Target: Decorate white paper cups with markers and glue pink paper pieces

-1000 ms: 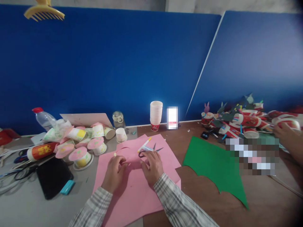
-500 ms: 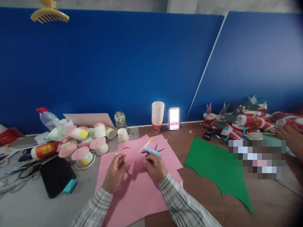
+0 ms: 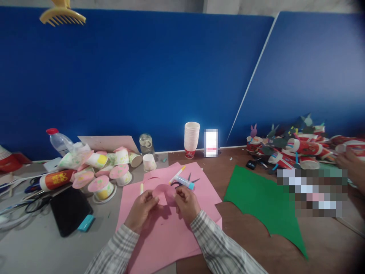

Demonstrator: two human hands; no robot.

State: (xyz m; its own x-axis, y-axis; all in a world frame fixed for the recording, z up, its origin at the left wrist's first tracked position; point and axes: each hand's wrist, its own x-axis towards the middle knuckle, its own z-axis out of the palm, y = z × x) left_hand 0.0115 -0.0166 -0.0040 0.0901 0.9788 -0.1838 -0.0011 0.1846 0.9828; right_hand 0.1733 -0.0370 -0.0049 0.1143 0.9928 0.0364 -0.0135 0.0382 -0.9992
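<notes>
My left hand (image 3: 142, 211) and my right hand (image 3: 187, 204) pinch opposite sides of a round pink paper piece (image 3: 162, 191). It is held above larger pink paper sheets (image 3: 168, 243), its upper edge curved and a gap showing at its lower middle. Just beyond my right hand lie a glue stick (image 3: 184, 182) with a blue cap, a pair of scissors (image 3: 194, 179) partly hidden under it, and a white marker with yellow ends (image 3: 177, 174). A second pale marker (image 3: 142, 188) stands out behind my left fingers.
Decorated paper cups (image 3: 121, 174) and a black tablet-like slab (image 3: 71, 211) are at left. A white cup stack (image 3: 191, 137) and a lit phone (image 3: 211, 142) stand by the blue partition (image 3: 142, 76). Green paper (image 3: 262, 205) lies right; another person's hand (image 3: 352, 165) touches red cups.
The round pink paper is now raised in plain view between my hands, its curved edge visible. My left hand has shifted slightly right, and the camera view has moved a little.
</notes>
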